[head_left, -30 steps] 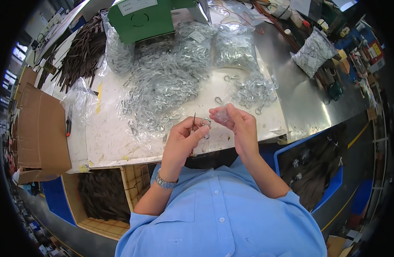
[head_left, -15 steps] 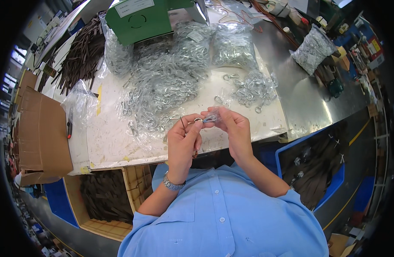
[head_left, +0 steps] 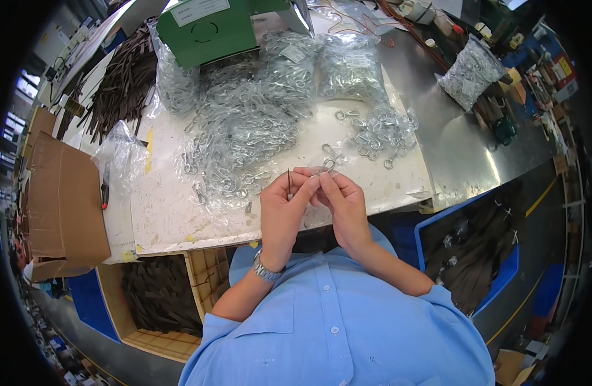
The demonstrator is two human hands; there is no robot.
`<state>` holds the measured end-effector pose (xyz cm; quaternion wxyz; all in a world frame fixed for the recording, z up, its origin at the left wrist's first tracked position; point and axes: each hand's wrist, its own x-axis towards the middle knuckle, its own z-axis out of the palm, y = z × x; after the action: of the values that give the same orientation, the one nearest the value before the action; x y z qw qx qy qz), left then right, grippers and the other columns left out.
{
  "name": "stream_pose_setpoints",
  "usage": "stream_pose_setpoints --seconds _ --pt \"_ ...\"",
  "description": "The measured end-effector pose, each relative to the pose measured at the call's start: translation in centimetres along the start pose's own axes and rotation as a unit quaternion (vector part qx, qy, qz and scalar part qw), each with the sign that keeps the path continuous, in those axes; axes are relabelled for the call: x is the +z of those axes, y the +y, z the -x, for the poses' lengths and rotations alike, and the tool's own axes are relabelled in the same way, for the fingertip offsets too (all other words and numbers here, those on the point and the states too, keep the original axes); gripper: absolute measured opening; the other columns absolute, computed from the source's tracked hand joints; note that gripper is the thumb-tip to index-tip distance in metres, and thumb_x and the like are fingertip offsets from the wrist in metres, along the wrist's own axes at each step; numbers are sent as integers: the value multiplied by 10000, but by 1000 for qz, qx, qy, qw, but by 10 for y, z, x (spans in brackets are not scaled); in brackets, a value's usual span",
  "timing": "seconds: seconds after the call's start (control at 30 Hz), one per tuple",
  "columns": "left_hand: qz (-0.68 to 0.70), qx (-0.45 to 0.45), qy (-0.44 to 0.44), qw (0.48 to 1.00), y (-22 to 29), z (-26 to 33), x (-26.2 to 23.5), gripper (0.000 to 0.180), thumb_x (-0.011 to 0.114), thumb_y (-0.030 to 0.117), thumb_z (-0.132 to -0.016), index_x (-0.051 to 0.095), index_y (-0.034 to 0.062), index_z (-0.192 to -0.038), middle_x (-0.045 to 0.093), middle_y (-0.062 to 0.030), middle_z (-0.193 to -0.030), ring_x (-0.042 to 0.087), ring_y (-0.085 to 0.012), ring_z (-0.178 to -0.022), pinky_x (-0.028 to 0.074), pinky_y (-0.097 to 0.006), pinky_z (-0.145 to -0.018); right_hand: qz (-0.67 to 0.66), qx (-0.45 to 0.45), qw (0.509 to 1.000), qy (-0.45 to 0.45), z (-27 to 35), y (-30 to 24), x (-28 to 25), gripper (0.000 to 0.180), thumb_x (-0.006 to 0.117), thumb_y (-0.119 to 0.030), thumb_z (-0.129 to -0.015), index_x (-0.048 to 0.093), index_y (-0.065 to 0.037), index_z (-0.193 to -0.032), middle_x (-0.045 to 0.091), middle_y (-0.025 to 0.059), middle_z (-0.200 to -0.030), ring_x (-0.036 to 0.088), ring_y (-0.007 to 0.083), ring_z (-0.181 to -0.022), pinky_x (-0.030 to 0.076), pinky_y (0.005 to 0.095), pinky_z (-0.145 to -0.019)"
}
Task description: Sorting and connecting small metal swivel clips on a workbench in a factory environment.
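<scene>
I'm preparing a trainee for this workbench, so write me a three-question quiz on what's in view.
1. Which hand holds the thin dark tool?
2. True or false: the cardboard box stands to the right of the green box.
3. Choose one. The strips piled at the far left of the table are:
A) yellow
B) white
C) dark brown

Key:
1. The left hand.
2. False; it stands to the left.
3. C.

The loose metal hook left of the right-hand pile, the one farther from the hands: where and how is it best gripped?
Probably pinch the hook by its ring, coming from the left: that round end points away from the right-hand pile, the rest toward it.
</scene>
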<state>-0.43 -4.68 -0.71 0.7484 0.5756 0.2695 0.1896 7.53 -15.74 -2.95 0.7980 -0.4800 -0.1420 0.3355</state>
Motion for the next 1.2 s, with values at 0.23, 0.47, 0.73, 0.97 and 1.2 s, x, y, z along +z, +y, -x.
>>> stream_pose_setpoints --seconds 0.23,0.47,0.73,0.97,1.2 --pt "-102 48 -103 988 11 -22 -29 257 621 154 -1093 732 -24 -1241 677 13 -889 454 -30 -704 384 -208 -640 60 -58 996 -22 -8 -11 -25 297 547 -219 -1154 699 20 -1067 770 100 -1083 721 140 -960 584 303 -909" --pt "-112 -51 -418 900 53 -33 -69 419 515 87 -1105 638 53 -1505 734 -15 -917 473 -65 -706 457 -230 -658 190 211 909 -306 2 -66 -42 266 591 -196 -1125 704 21 -1021 719 60 -801 696 122 -684 522 258 -679" --pt "-173 -70 -363 913 48 -4 -49 534 508 19 -1077 511 67 -1609 729 -20 -865 494 -61 -672 459 -226 -630 -10 291 928 -233 4 -40 -50 318 576 -296 -1151 650 -25 -1002 499 -49 -668 403 42 -527 385 247 -546" --pt "-111 -81 -336 932 25 -1 -42 477 510 38 -1088 567 42 -1562 715 -31 -841 489 -54 -661 442 -215 -626 -136 325 913 -205 11 -16 -56 299 567 -293 -1154 647 -34 -1027 495 -62 -679 379 27 -530 381 244 -548" --pt "-239 93 -241 936 11 9 -40 381 572 -4 -1035 684 4 -1399 743 -86 -865 611 -154 -694 512 -288 -677 -58 313 925 -210 13 -26 -48 310 568 -302 -1153 649 -29 -1032 472 -70 -675 372 26 -532 404 254 -561"
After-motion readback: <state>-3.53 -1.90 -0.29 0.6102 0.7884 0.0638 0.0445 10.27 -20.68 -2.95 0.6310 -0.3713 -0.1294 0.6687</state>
